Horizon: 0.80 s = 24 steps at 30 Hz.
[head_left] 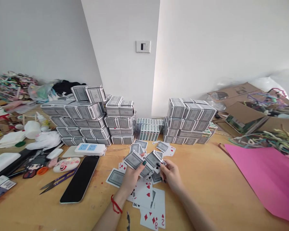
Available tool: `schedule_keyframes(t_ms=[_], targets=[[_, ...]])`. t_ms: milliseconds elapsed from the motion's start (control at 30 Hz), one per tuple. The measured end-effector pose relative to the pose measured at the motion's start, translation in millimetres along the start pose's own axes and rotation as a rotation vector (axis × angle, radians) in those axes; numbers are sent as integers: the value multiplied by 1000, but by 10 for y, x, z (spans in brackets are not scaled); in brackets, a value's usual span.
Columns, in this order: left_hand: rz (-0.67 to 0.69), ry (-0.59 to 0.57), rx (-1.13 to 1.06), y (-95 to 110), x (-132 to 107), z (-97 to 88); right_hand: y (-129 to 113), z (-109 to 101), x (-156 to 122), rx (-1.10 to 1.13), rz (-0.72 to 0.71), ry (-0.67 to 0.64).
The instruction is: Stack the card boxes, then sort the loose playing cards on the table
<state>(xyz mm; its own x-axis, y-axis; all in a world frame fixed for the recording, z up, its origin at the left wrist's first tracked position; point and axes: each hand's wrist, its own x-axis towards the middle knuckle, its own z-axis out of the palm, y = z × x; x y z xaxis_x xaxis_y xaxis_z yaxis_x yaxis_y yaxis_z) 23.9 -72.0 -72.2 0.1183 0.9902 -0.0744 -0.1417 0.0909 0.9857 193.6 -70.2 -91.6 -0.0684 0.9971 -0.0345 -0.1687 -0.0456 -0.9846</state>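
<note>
Clasping at least 1 gray-backed card [133,159], your left hand [133,177] stands near your right hand [170,173], which pinches at least 1 other card [152,159]; loose cards [144,194] lie beneath on the wooden table [204,189], in front of stacked decks [73,112].

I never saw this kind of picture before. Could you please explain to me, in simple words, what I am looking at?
There is no machine here, only a person's bare left hand and right hand. The single picture comes from a camera worn on that person's head, looking forward and down. Both hands hold playing cards, backs up. Below them, loose cards lie on the table, some showing their faces. Behind stand stacks of cards. To the left lie a phone and scissors; to the right, a pink sheet.
</note>
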Motion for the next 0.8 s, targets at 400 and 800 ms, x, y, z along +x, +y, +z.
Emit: schedule_keyframes(t_ms=[400,800], targets=[[-144,-28,-408,-66,85,-20,-28,-26,14,-72,-308,138],[-233,-68,-440,-2,71,-42,12,-91,5,-187,-252,29]])
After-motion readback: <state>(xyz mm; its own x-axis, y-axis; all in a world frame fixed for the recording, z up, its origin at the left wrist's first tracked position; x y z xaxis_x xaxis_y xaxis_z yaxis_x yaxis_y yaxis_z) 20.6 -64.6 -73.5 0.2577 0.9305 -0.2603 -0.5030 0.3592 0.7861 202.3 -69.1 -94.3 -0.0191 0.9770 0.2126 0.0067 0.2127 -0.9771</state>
